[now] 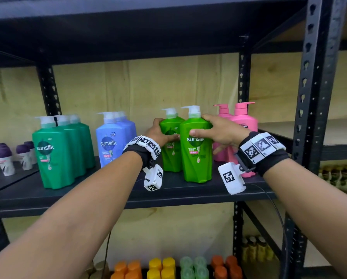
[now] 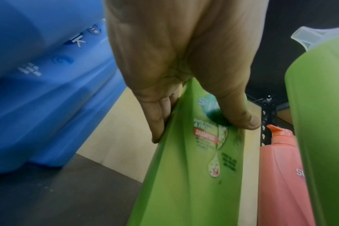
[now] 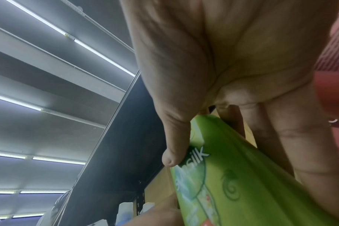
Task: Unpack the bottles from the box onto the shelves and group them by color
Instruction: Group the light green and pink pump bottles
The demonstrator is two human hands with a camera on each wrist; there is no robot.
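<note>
Left hand point(image 1: 158, 133) grips rear light-green bottle point(image 1: 170, 150); right hand point(image 1: 219, 130) grips front light-green bottle point(image 1: 195, 156), both upright on shelf point(image 1: 108, 190). Pink bottles point(image 1: 245, 125) just beyond right hand, blue bottles point(image 1: 112, 141) beside left hand.

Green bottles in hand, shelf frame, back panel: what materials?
Green bottles: opaque moulded plastic with a satin sheen and soft highlights; pumps look like white plastic. Left hand and right hand each grip one. Shelf frame: likely dark painted metal, judging by the punched keyhole slots. Back panel: probably matt plywood, with faint grain and seams.
</note>
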